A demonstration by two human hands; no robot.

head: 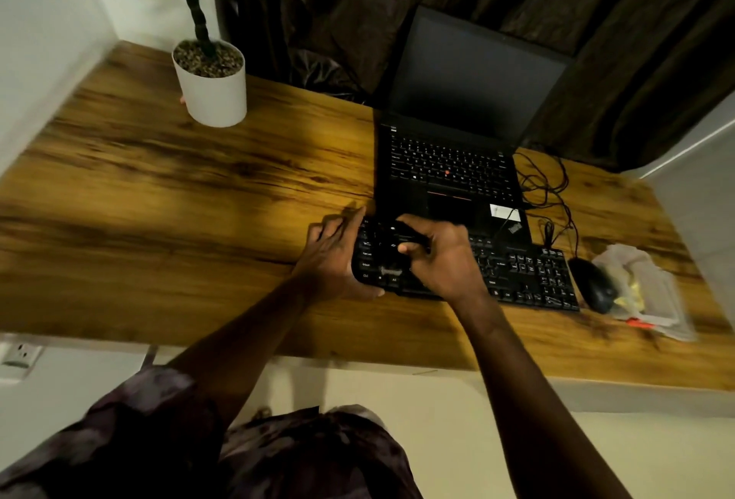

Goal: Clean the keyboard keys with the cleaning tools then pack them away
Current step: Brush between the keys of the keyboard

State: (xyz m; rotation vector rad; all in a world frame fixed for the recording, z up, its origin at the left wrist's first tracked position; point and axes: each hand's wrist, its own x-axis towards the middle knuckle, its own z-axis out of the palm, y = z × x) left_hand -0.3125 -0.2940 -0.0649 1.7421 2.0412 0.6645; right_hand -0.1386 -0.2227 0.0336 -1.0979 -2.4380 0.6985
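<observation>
A black keyboard lies on the wooden desk in front of an open laptop. My left hand grips the keyboard's left end, thumb under the front edge and fingers over the back. My right hand is closed over the left-middle keys, holding a small dark tool whose shape is blurred. A clear plastic pouch with yellow and red items inside lies at the desk's right end.
The black laptop stands open just behind the keyboard. A black mouse and its tangled cable lie right of the keyboard. A white potted plant stands at the back left. Dark curtains hang behind the desk.
</observation>
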